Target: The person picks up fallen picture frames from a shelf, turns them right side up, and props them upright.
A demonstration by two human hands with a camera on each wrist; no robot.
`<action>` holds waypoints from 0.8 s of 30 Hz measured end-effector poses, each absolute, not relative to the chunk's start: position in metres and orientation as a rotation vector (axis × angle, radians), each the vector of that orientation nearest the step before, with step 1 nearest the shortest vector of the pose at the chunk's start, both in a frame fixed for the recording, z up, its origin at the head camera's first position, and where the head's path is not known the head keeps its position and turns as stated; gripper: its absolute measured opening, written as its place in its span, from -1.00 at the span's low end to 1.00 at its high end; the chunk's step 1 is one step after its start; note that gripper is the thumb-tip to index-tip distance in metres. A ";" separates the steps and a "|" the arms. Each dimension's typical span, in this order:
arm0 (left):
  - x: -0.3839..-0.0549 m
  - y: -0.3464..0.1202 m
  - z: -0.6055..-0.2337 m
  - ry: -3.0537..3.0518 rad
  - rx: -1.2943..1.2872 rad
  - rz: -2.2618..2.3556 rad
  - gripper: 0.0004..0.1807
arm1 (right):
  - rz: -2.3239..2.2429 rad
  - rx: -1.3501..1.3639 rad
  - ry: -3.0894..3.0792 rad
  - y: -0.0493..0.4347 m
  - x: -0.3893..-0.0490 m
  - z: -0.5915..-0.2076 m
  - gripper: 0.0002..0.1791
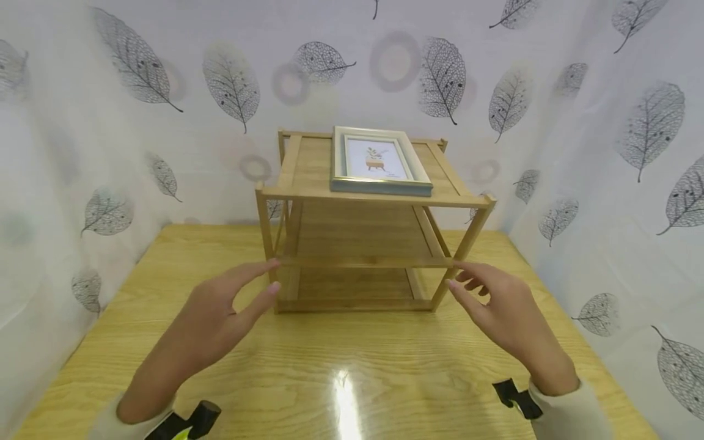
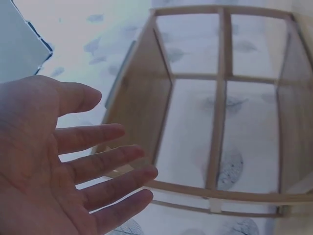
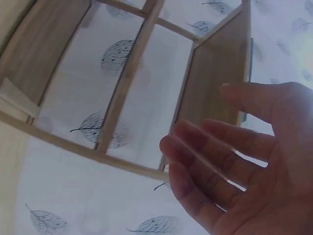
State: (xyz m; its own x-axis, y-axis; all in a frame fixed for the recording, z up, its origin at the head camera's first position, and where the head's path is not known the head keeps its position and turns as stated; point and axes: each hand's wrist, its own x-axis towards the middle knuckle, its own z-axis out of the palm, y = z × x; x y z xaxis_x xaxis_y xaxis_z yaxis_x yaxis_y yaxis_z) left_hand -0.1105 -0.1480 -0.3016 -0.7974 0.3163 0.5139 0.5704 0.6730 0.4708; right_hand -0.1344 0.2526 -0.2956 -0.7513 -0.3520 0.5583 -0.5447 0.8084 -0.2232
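Observation:
A three-tier wooden shelf rack [image 1: 374, 261] stands on the table in front of me. On its top board lies a picture frame [image 1: 423, 186] with a pale border and a print of a potted plant. My left hand [image 1: 220, 311] is at the rack's left front post, fingertips right by the middle shelf's end. Opposite it, my right hand [image 1: 503, 305] is at the right front post. The left wrist view shows the left palm with spread, straight fingers [image 2: 102, 161]. In the right wrist view the right fingers [image 3: 215, 166] are loosely bent with nothing between them.
The table [image 1: 297, 366] has a light wood-grain top with a bright glare streak near its front. A white curtain [image 1: 341, 91] printed with grey leaves hangs behind the rack and along both sides. Black straps [image 1: 517, 397] sit around the wrists.

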 end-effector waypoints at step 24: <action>-0.144 -0.106 -0.233 -2.275 -0.718 -0.897 -0.76 | 0.790 0.413 -2.346 0.213 -0.164 -0.230 -0.73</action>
State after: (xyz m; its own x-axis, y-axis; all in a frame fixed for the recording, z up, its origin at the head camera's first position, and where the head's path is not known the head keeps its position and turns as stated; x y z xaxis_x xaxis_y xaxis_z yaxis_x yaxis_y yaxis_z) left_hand -0.1435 -0.1060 -0.2326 -0.6839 0.2636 0.6802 0.6569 0.6280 0.4171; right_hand -0.1641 0.2130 -0.2298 -0.7579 -0.0919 0.6459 -0.4639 0.7721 -0.4344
